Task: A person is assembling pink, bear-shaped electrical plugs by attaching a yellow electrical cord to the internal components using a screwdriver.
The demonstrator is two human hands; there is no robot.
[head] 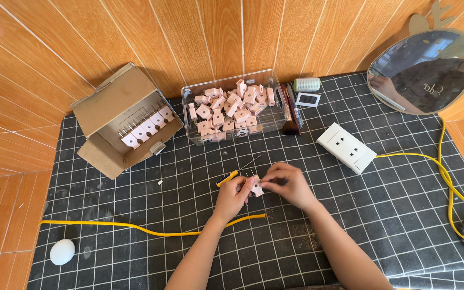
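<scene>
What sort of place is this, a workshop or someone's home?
Probably a small home workbench for assembling electrical plugs: a clear bin of pink plug parts, a loose yellow wire, and a gridded cutting mat against wood-panelled walls.

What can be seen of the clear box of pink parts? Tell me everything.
The clear plastic box is a rectangular, open-topped bin with see-through walls, sitting flat on the black grid mat near the wooden wall. It is roughly half full of small pink plug-like pieces heaped loosely, some with metal prongs. A cardboard box stands to one side, apart from it; dark tools lean against its other side. Neither hand touches it.
</scene>
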